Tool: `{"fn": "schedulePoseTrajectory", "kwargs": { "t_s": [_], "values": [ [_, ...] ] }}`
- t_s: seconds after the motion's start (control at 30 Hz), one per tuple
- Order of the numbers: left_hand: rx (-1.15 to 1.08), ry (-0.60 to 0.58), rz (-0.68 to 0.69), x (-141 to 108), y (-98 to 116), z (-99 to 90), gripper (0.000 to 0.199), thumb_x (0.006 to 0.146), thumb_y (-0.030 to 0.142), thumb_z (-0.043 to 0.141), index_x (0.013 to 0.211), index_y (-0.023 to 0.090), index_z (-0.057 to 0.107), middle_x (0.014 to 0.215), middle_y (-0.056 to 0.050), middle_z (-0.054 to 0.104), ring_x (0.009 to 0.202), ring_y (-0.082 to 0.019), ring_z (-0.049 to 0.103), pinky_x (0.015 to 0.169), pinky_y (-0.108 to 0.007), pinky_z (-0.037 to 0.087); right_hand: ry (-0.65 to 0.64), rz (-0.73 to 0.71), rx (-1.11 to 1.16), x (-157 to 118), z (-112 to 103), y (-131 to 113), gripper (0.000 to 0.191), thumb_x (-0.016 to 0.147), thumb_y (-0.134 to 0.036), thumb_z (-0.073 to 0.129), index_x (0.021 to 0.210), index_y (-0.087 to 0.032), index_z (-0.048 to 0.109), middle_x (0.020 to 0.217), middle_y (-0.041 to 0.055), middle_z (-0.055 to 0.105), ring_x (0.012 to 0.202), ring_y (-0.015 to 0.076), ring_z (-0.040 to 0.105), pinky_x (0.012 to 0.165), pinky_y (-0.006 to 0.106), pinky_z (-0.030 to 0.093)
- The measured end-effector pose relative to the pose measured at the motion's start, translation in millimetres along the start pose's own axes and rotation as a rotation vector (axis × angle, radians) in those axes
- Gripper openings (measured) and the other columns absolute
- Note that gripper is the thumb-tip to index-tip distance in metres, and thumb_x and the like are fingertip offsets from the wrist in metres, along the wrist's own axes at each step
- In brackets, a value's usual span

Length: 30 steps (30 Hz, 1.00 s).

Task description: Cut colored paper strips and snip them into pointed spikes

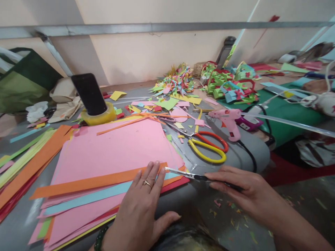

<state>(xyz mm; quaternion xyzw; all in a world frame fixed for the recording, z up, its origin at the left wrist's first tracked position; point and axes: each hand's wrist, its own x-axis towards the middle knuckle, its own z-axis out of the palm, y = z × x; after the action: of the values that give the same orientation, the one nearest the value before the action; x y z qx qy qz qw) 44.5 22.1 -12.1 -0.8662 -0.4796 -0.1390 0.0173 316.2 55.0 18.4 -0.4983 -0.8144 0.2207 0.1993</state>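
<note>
My left hand (143, 200) lies flat, its fingers stretched out and holding nothing. The fingertips press on an orange paper strip (99, 182) that lies across a stack of pink paper sheets (117, 148). Closed around a slim silver-and-black utility knife (187, 174) is my right hand (239, 188). The knife's tip touches the right end of the orange strip, just beside my left fingertips. A light blue strip (91, 198) shows below the orange one, partly under my left hand.
Scissors (208, 148) with red and yellow handles lie right of the stack, near a pink glue gun (227, 122). A phone (89, 94) stands in a tape roll (101, 116). Paper strips (34, 164) lie at left; paper decorations (175, 82) pile up behind.
</note>
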Motion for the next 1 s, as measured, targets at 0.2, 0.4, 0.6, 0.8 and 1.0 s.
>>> {"fn": "schedulePoseTrajectory", "kwargs": {
  "t_s": [0.2,0.4,0.6,0.8,1.0],
  "values": [
    [-0.006,-0.019,-0.005,0.1,-0.2,-0.2,0.082,0.083,0.060,0.047,0.144,0.011,0.023,0.148,-0.013,0.031,0.137,-0.028,0.027,0.102,-0.045,0.041,0.038,0.005,0.016,-4.1,1.5,-2.0,0.022,0.085,-0.036,0.057,0.099,-0.026,0.072,0.090,0.0043,0.071,0.083,0.0203,0.067,0.069,0.028,0.053],
    [-0.033,-0.013,-0.007,-1.4,-0.4,-0.2,0.080,0.083,0.058,0.047,0.144,0.012,0.023,0.148,-0.014,0.031,0.137,-0.028,0.026,0.103,-0.046,0.039,0.054,0.002,0.039,0.0,4.9,-4.8,0.021,0.084,-0.036,0.058,0.098,-0.027,0.072,0.089,0.0031,0.072,0.081,0.0195,0.067,0.068,0.028,0.054],
    [-0.037,-0.013,-0.012,-0.8,-0.5,-0.1,0.079,0.083,0.057,0.048,0.144,0.012,0.024,0.148,-0.014,0.031,0.137,-0.028,0.026,0.104,-0.046,0.039,0.050,0.033,0.076,-0.4,7.2,-6.6,0.021,0.084,-0.037,0.058,0.096,-0.028,0.072,0.085,0.0025,0.072,0.077,0.0197,0.067,0.066,0.029,0.054],
    [-0.023,-0.026,-0.021,-2.3,0.3,0.9,0.078,0.083,0.057,0.048,0.143,0.011,0.026,0.149,-0.015,0.029,0.138,-0.028,0.025,0.105,-0.046,0.038,0.042,0.024,0.077,-0.6,6.7,-7.9,0.021,0.084,-0.036,0.057,0.097,-0.027,0.072,0.087,0.0028,0.071,0.079,0.0202,0.067,0.067,0.030,0.054],
    [-0.031,-0.042,-0.036,-0.5,0.5,-0.9,0.077,0.083,0.058,0.047,0.142,0.011,0.029,0.149,-0.016,0.028,0.138,-0.028,0.024,0.106,-0.046,0.036,0.027,0.037,0.073,-0.6,7.2,-12.0,0.023,0.085,-0.036,0.056,0.098,-0.025,0.072,0.090,0.0053,0.071,0.082,0.0213,0.066,0.071,0.032,0.053]
  ]
}}
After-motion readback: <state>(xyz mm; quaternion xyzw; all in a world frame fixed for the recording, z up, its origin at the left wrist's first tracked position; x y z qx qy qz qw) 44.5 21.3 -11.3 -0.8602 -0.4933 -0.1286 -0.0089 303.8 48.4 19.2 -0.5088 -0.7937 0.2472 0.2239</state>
